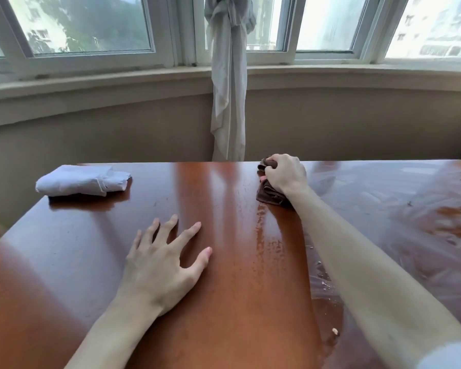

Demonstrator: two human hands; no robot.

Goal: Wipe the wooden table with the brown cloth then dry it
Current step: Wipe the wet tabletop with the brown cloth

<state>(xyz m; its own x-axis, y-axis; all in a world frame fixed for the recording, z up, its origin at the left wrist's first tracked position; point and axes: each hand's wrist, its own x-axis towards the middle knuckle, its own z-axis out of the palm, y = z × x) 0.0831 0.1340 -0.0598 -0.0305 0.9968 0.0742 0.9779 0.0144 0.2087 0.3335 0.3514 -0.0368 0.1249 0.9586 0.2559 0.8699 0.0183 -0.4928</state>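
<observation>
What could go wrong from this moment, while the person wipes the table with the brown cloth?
1. The right hand grips the brown cloth bunched at the table's far edge; a bunched cloth may leave streaks or slip over.
2. Crumbs lie on the wet right side; wiping may smear them or push them off.
3. The left hand rests on the dry part and may mark it.

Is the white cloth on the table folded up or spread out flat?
Folded up. The white cloth lies as a thick, layered bundle near the far left corner of the wooden table, with nobody touching it.
</observation>
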